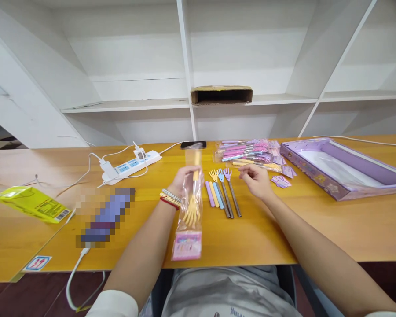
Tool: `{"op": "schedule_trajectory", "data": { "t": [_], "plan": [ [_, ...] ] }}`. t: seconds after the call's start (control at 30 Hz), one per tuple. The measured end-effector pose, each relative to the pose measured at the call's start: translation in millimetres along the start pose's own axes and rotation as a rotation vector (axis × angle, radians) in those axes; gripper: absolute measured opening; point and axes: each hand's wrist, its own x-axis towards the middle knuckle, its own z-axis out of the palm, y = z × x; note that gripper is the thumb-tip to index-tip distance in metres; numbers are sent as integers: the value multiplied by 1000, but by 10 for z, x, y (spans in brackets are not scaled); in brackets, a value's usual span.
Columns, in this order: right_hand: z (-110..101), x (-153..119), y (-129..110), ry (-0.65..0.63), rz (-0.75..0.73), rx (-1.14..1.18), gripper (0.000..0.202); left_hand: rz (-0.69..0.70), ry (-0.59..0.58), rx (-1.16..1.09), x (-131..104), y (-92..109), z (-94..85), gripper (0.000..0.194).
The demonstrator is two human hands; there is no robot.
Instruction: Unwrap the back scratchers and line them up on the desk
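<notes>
My left hand [184,180] is closed around a clear plastic sleeve holding a yellow hand-shaped back scratcher [192,213]. The sleeve hangs claw-end down, with a pink printed card [186,245] at its lower end. My right hand [256,179] is just above the table with loosely bent fingers and nothing visible in them. Between my hands lie yellow, blue and purple scratcher heads on metal rods [229,193]. Beside them are loose purple, yellow and blue handles [214,194]. Near my right fingertips lies a bagged yellow back scratcher [267,166].
Behind my right hand is a pile of bagged back scratchers [246,150]. Small printed cards [280,181] lie by a purple display box [341,193]. A power strip [132,167], a yellow carton [31,203], a blurred-out device [107,218] and a black phone [193,145] are also on the table.
</notes>
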Motion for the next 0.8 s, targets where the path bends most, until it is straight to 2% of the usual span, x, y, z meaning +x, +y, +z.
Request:
{"op": "schedule_trajectory", "data": {
  "t": [0.1, 0.23, 0.3, 0.4, 0.47, 0.57, 0.63, 0.8],
  "plan": [
    [53, 4, -50, -77, 145, 258, 17, -204, -183, 318, -20, -106, 165, 25],
    [63, 5, -105, -131, 201, 425, 23, -265, -303, 572, -44, -189, 326, 21],
    [54, 5, -102, -190, 178, 415, 25, -227, -304, 629, -49, -221, 357, 22],
    [41, 5, -83, -276, 123, 362, 21, -50, -203, 667, -46, -272, 367, 21],
    [27, 6, -80, -336, 117, 340, 19, -17, -176, 678, -43, -296, 370, 19],
    [-17, 12, -91, -474, 166, 341, 22, -190, -273, 670, -43, -300, 382, 18],
    [-56, 18, -96, -559, 201, 368, 25, -283, -296, 652, -46, -290, 388, 16],
    [-84, 8, -115, -725, 278, 535, 32, -327, -234, 612, -50, -320, 373, 17]
  ]
}}
